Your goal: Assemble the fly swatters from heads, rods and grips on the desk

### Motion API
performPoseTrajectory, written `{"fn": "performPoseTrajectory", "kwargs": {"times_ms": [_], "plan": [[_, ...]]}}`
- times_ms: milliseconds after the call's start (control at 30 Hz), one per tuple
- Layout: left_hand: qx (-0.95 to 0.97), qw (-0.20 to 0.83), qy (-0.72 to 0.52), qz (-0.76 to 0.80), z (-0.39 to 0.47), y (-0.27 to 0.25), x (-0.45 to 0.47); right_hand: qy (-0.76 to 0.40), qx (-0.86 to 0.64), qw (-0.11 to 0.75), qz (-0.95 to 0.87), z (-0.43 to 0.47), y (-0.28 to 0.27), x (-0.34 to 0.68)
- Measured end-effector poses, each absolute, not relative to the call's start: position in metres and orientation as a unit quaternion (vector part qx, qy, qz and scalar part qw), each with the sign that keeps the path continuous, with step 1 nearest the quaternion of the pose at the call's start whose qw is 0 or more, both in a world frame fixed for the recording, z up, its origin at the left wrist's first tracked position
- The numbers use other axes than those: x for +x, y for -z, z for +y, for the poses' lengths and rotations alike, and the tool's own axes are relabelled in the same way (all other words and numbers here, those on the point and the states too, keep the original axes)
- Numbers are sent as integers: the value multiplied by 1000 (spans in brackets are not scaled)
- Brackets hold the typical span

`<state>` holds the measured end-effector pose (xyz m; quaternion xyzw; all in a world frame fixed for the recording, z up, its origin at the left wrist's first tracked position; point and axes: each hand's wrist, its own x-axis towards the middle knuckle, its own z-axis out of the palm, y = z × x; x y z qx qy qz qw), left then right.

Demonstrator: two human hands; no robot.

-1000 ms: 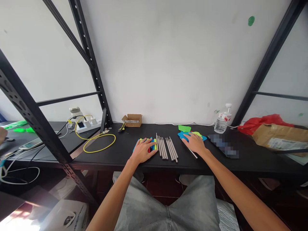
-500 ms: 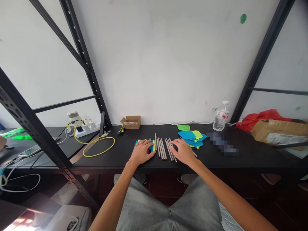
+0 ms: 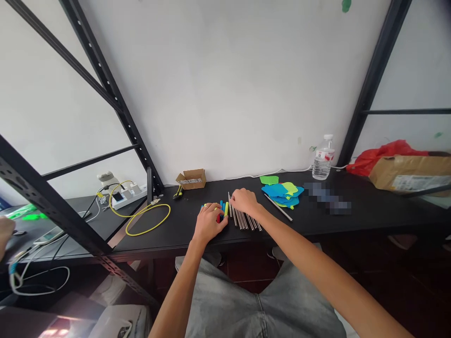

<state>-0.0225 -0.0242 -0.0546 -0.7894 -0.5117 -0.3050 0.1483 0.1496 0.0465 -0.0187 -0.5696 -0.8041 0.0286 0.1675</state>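
Observation:
Short coloured tubes (image 3: 226, 209) in yellow, blue and red lie bunched on the black table. My left hand (image 3: 208, 222) is curled over them, thumb at the near right and fingers at the far side, covering many of them. Just to the right, several thin silver metal rods (image 3: 243, 220) lie side by side, pointing away from me. My right hand (image 3: 244, 201) bends over their far ends, its fingers closed down on the rods; the fingertips are partly hidden. One separate metal rod (image 3: 279, 208) lies slanted to the right of my right forearm.
Blue and yellow-green mesh pieces (image 3: 282, 193) are stacked at right, before a water bottle (image 3: 323, 157). A small open carton (image 3: 192, 179) stands at the back. A yellow cable (image 3: 169, 216) loops at left near a power strip (image 3: 129, 196). Another person's hand (image 3: 5, 231) shows far left.
My right hand has moved left and away from me, from the rods' right side to their far ends. The rods are bunched closer together. My left hand stays on the tubes, slightly more curled.

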Motion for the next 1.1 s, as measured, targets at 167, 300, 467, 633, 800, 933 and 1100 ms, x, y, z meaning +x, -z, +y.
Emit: {"fn": "performPoseTrajectory", "kwargs": {"times_ms": [167, 300, 467, 633, 800, 933, 1100], "plan": [[-749, 177, 337, -542, -23, 57, -23, -57, -599, 112, -791, 70, 8, 120], [-679, 195, 371, -603, -21, 60, -26, -54, -604, 91, -790, 72, 4, 113], [-586, 183, 436, -658, -21, 59, -30, -49, -608, 65, -790, 75, 3, 104], [-564, 149, 476, -658, -23, 57, -31, -49, -609, 56, -790, 78, 8, 96], [-534, 115, 517, -658, -23, 56, -34, -162, -624, 125, -754, 84, 1, 103], [-505, 59, 574, -642, -24, 58, -38, -315, -575, 306, -690, 82, -7, 132], [-515, -42, 640, -569, -27, 59, -42, -531, -404, 541, -512, 53, 14, 187]]}}
